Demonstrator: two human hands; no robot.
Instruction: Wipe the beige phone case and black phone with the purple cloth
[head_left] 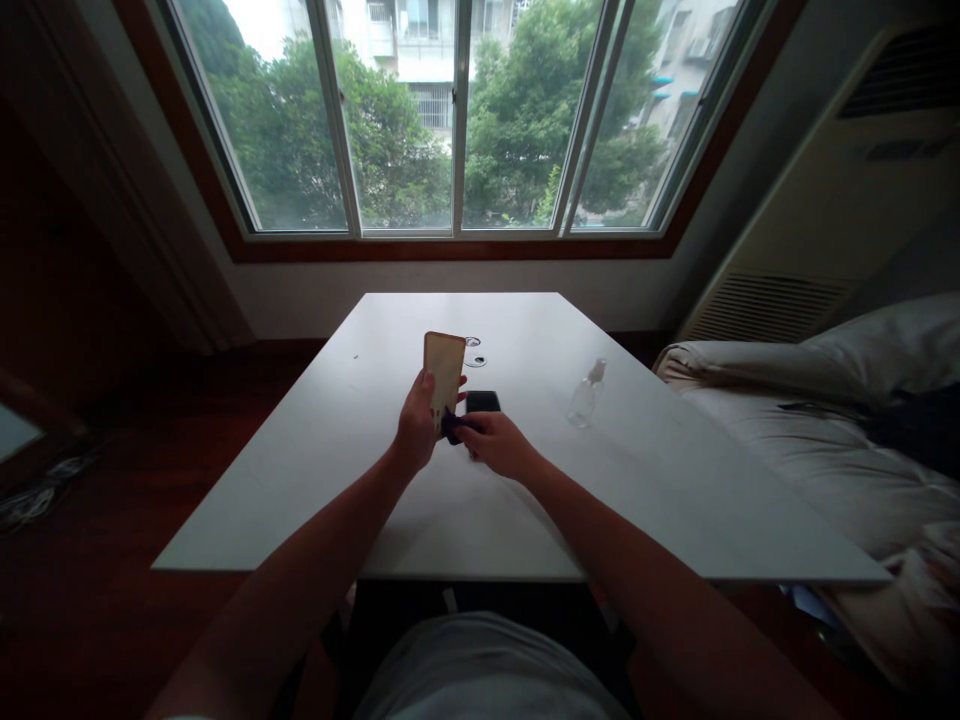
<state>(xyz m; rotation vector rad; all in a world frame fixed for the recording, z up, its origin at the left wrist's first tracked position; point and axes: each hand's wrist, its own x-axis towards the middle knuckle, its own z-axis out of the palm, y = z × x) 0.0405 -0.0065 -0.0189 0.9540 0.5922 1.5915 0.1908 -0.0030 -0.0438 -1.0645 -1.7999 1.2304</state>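
Phone: the phone (445, 362) is in the left hand (417, 420), over the middle of the table (300, 480), pale broad side facing the wearer.
Long axis: nearly upright in the view, one short edge up toward the window (457, 130), the other down toward the wearer; small dark spots mark the lower end.
Left hand: closed around the phone's lower part, thumb along the left edge, fingertips showing past the right edge; the upper part stands free above the grip.
Right hand: the right hand (499, 442) is pinched narrow on a dark cloth (453, 425), to the right of the phone's lower end.
Cloth: bunched, overlapping the phone's lower right corner; most of it is hidden by the fingers.
Black slab: the slab (482, 401) lies on the table just beyond the right hand.
Rings: two dark-edged rings (475, 361) lie beyond the phone, too small to identify.
Bottle: a clear spray bottle (584, 400) stands on the table, well right of both hands.
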